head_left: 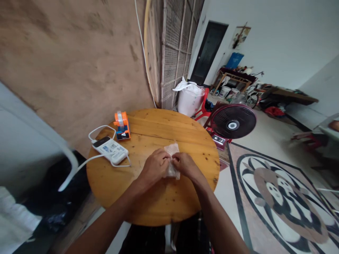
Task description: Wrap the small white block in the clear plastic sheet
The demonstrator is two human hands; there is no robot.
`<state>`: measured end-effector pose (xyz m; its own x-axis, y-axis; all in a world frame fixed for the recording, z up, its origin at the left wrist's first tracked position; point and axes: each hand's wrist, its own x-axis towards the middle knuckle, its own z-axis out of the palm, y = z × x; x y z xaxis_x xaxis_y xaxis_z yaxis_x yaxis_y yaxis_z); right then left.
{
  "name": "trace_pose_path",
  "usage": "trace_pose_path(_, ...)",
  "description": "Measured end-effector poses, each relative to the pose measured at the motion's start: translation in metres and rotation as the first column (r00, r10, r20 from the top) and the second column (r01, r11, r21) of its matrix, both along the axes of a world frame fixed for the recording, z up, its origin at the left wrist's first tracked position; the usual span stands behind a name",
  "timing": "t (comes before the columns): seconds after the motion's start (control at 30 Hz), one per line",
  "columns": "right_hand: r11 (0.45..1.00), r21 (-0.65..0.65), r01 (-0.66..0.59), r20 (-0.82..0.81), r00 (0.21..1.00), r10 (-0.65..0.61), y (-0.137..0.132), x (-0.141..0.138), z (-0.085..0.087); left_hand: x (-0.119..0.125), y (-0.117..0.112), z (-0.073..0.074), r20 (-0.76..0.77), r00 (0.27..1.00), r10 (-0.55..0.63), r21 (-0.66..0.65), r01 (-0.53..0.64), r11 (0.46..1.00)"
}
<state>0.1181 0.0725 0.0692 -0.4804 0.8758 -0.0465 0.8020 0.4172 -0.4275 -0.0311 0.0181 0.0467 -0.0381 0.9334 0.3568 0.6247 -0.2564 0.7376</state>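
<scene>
A small rectangular piece of translucent wrapping (173, 172), which looks like bubble wrap, lies on the round wooden table (148, 208). My left hand (157, 163) pinches it from the left near its middle, fingers curled. From the right, my right hand (184, 163) pinches it at almost the same spot, so the fingertips of both hands nearly meet. Whether anything is inside the wrapping, I cannot tell. An orange and blue tape dispenser (122, 125) with a roll of clear tape stands beyond my left hand.
A white power strip (112, 151) with looped cables sits at the table's left side. Right of the table stands a dark red fan (233, 123). Behind are a red chair (203, 107) and a white sack (190, 98). A brown wall (79, 70) borders the table's far left.
</scene>
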Motion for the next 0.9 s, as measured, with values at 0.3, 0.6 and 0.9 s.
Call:
trace_pose_path(0.3, 0.988, -0.137, -0.067, -0.101, 0.993, 0.054, 0.008, 0.003, 0.011, 0.015, -0.028, -0.007, -0.053, 0.996, -0.068, 0.001, 0.068, 0.998)
trace_pose_path(0.6, 0.966, -0.257, -0.036, -0.301, 0.953, -0.044, 0.010, 0.012, 0.000, 0.025, -0.022, 0.001, -0.149, 0.988, 0.029, -0.068, -0.040, 0.997)
trace_pose_path(0.9, 0.907, -0.420, -0.032, -0.390, 0.909, -0.148, 0.019, 0.013, -0.008, 0.031, -0.018, 0.002, -0.279, 0.958, 0.059, -0.125, -0.097, 0.987)
